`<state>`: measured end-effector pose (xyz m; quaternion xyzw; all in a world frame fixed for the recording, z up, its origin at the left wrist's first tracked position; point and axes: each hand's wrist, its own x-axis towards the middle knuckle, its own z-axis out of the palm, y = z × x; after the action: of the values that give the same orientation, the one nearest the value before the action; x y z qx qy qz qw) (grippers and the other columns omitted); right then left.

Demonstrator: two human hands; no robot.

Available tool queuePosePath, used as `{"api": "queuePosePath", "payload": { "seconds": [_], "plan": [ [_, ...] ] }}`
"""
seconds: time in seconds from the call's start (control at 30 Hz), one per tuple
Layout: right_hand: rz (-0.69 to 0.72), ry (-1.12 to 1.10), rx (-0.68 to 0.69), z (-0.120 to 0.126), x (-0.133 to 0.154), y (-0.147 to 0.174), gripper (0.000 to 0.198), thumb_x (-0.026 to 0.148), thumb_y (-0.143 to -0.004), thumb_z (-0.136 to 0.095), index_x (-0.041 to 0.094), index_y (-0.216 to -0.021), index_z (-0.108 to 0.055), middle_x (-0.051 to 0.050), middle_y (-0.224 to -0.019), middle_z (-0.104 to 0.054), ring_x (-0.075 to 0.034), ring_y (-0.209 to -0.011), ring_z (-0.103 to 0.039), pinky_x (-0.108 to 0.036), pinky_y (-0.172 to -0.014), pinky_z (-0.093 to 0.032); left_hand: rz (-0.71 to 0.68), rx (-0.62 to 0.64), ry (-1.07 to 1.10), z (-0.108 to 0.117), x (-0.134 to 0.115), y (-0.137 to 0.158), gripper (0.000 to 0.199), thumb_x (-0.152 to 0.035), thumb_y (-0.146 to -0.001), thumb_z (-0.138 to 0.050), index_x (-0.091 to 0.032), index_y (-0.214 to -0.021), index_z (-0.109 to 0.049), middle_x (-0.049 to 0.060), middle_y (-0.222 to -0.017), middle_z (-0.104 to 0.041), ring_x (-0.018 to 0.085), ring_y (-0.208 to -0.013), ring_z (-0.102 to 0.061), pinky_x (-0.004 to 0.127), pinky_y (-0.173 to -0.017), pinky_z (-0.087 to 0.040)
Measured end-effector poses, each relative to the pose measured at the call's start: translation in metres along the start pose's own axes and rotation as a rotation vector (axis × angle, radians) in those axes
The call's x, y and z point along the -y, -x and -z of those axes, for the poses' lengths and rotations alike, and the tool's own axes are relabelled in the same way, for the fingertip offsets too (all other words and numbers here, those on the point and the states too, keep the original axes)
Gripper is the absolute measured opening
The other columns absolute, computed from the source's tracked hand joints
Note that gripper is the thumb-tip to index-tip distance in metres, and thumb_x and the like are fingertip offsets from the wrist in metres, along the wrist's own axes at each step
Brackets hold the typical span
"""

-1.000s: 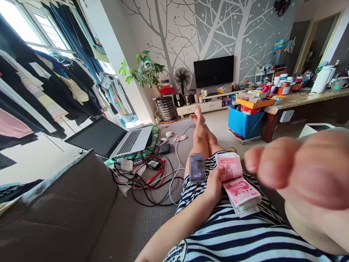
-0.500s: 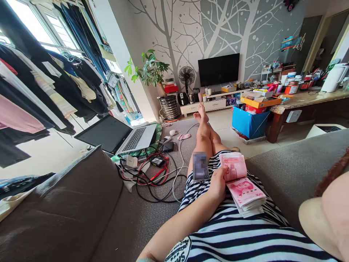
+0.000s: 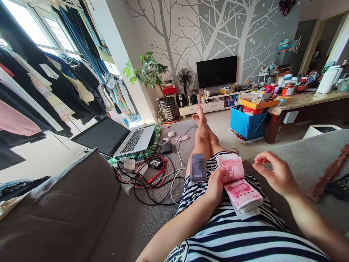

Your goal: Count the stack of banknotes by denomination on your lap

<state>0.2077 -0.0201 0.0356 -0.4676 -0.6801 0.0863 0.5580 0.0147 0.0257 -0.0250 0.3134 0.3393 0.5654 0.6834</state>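
Observation:
My left hand [image 3: 216, 185] grips a stack of pink banknotes [image 3: 242, 193] over my lap, its thumb pressed on the near side. The upper part of the stack [image 3: 231, 168] is folded back, while the lower part lies with a 100 note facing up. My right hand [image 3: 275, 174] hovers just to the right of the notes, apart from them, with thumb and fingers parted and nothing between them. On my thigh, left of the money, rests a phone [image 3: 199, 168] with a blurred screen. Striped cloth [image 3: 234, 236] covers my lap.
An open laptop [image 3: 133, 142] sits on the sofa to the left, with tangled cables [image 3: 152, 178] in front of it. A grey cushion [image 3: 65, 211] is at near left. A blue box [image 3: 248, 123] stands by the cluttered table [image 3: 302, 102]. A black remote [image 3: 340, 187] lies at far right.
My right hand has come in from the right edge and down toward the banknotes. My left hand keeps its hold on the stack. The view has shifted slightly.

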Motion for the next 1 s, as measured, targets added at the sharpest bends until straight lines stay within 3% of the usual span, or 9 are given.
{"api": "queuePosePath", "payload": {
  "seconds": [0.1,0.23,0.43,0.6,0.83,1.0],
  "plan": [
    [-0.208,-0.092,0.136,-0.019,-0.026,0.002,0.032,0.05,-0.09,-0.055,0.02,-0.08,-0.059,-0.002,-0.073,-0.061,-0.019,-0.07,-0.058,-0.028,-0.064,-0.045,0.013,0.033,0.035,-0.002,-0.003,0.002,0.026,-0.033,-0.06,-0.074,-0.016,-0.056,-0.055,-0.002,-0.056,-0.054,0.01,-0.056,-0.045,0.026,-0.059,-0.036],
    [-0.296,-0.13,0.204,-0.042,-0.034,0.006,0.039,0.054,-0.088,-0.053,0.019,-0.07,-0.057,0.0,-0.064,-0.058,-0.017,-0.063,-0.053,-0.026,-0.058,-0.041,0.063,0.058,0.041,-0.005,-0.008,0.007,0.023,-0.03,-0.059,-0.075,-0.016,-0.058,-0.057,-0.002,-0.056,-0.056,0.011,-0.055,-0.047,0.026,-0.059,-0.036],
    [-0.318,-0.113,0.172,-0.052,-0.027,0.01,0.034,0.048,-0.087,-0.055,0.017,-0.08,-0.066,-0.002,-0.07,-0.065,-0.018,-0.065,-0.056,-0.026,-0.059,-0.041,0.068,0.104,0.038,-0.01,-0.013,0.013,0.02,-0.029,-0.059,-0.075,-0.016,-0.057,-0.06,-0.002,-0.056,-0.057,0.011,-0.054,-0.046,0.026,-0.06,-0.037],
    [-0.3,-0.035,0.137,-0.05,-0.02,0.011,0.033,0.047,-0.088,-0.054,0.018,-0.078,-0.063,-0.002,-0.069,-0.065,-0.017,-0.062,-0.055,-0.026,-0.058,-0.04,0.063,0.131,0.022,-0.006,-0.006,0.007,0.021,-0.034,-0.061,-0.075,-0.016,-0.063,-0.065,-0.001,-0.058,-0.057,0.012,-0.056,-0.047,0.028,-0.064,-0.039],
    [-0.288,0.042,0.072,-0.047,-0.009,0.011,0.034,0.048,-0.086,-0.054,0.02,-0.067,-0.053,0.002,-0.059,-0.053,-0.015,-0.056,-0.048,-0.026,-0.056,-0.035,0.01,0.041,-0.1,0.004,0.001,-0.003,0.028,-0.043,-0.064,-0.072,-0.016,-0.066,-0.065,0.003,-0.066,-0.063,0.019,-0.067,-0.056,0.033,-0.072,-0.044],
    [-0.297,0.001,0.066,-0.044,-0.01,0.012,0.032,0.043,-0.084,-0.059,0.02,-0.064,-0.048,0.004,-0.057,-0.046,-0.014,-0.056,-0.044,-0.025,-0.055,-0.034,-0.001,-0.015,-0.029,0.001,-0.001,-0.002,0.021,-0.038,-0.065,-0.068,-0.017,-0.063,-0.064,0.002,-0.066,-0.064,0.017,-0.066,-0.055,0.03,-0.068,-0.044]
  ]
}}
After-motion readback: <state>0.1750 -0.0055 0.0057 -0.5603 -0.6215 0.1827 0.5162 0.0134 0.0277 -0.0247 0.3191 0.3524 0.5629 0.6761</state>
